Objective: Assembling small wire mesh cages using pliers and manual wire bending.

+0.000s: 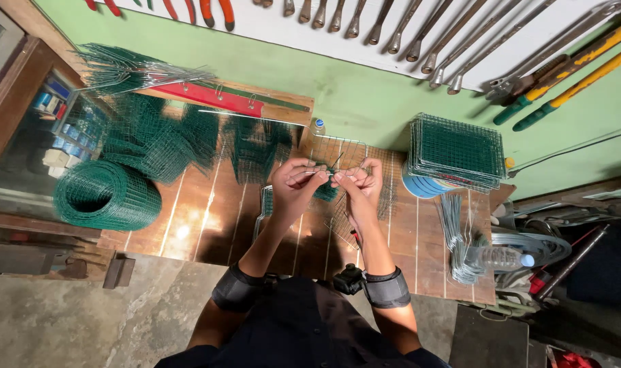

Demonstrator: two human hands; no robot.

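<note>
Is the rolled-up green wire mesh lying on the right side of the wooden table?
No, the rolled-up green wire mesh lies at the wooden table's left end.

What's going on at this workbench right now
A person stands at a wooden workbench with both hands raised over it. The left hand and right hand pinch a thin piece of wire between them, above a small piece of green wire mesh. A roll of green mesh lies at the left, a stack of mesh panels at the right, and a plastic bottle near the right edge.
</note>
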